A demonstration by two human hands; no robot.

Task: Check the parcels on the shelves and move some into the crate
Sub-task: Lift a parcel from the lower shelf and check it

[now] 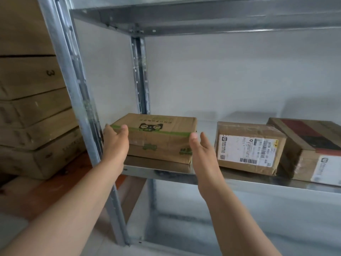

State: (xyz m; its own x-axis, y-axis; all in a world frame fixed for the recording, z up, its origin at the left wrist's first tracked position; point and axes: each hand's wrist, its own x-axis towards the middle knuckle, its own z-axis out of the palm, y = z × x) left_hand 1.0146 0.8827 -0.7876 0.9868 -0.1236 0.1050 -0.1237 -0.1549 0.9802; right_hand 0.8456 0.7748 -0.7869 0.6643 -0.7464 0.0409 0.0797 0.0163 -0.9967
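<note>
A brown cardboard parcel (pixel 158 137) with green tape and a black cat logo lies on a flatter parcel (pixel 156 164) at the left end of the metal shelf (pixel 239 182). My left hand (pixel 115 143) holds its left front corner, thumb on the top edge. My right hand (pixel 201 150) is at its right front corner with straight fingers, thumb touching the top edge. No crate is in view.
To the right on the same shelf lie a taped parcel with a white label (pixel 249 147) and a red-and-black topped box (pixel 311 148). Flat cartons (pixel 35 115) are stacked left of the shelf's upright post (pixel 77 100). Another shelf (pixel 203 17) runs overhead.
</note>
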